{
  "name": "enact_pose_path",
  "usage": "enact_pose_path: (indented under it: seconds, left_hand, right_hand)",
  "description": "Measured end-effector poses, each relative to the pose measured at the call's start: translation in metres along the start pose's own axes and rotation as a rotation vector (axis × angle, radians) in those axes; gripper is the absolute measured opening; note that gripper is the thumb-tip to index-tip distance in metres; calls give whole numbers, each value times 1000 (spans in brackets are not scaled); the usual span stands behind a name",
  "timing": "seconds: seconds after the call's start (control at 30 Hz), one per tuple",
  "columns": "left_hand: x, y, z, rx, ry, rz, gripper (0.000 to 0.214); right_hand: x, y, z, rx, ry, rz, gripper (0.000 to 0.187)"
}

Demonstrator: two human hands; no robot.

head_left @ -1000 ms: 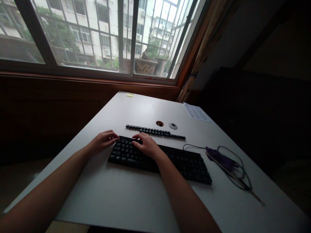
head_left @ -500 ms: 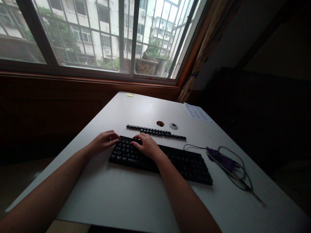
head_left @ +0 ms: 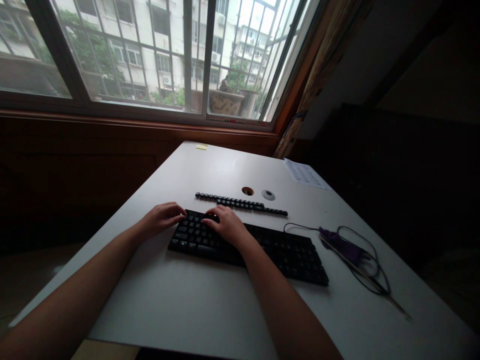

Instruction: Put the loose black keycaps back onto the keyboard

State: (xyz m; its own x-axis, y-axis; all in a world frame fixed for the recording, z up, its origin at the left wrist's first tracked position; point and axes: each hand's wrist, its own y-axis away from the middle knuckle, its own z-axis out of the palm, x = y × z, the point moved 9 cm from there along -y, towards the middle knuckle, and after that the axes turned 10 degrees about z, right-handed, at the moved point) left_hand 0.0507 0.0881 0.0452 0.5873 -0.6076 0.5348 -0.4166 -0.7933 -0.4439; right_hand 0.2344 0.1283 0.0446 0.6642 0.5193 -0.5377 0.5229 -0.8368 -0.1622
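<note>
A black keyboard (head_left: 217, 252) lies slantwise on the white table. My left hand (head_left: 163, 220) is at its upper left corner, with bent fingers and thumb closed on that edge. Over the upper left keys is my right hand (head_left: 227, 225), its thumb and forefinger curled close together in a pinch. Anything between those fingertips is too small and dark to make out. The right hand and forearm cover the middle keys. Just behind the keyboard, loose black keycaps (head_left: 240, 203) stand in long rows, touching neither hand.
A thin cable (head_left: 369, 240) loops around a purple cloth pouch (head_left: 343, 245) and a slim stick (head_left: 397, 306) at the right. Behind the keycaps are a round table hole (head_left: 248, 191) and its grey cover (head_left: 268, 195). Printed paper (head_left: 305, 174) and yellow notes (head_left: 201, 147) lie farther back.
</note>
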Motion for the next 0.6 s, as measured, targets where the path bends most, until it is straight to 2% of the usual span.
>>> enact_pose_path:
  seconds: [0.6]
  left_hand:
    - [-1, 0, 1, -1, 29, -12, 27]
  right_hand:
    - [2, -1, 2, -5, 4, -2, 30]
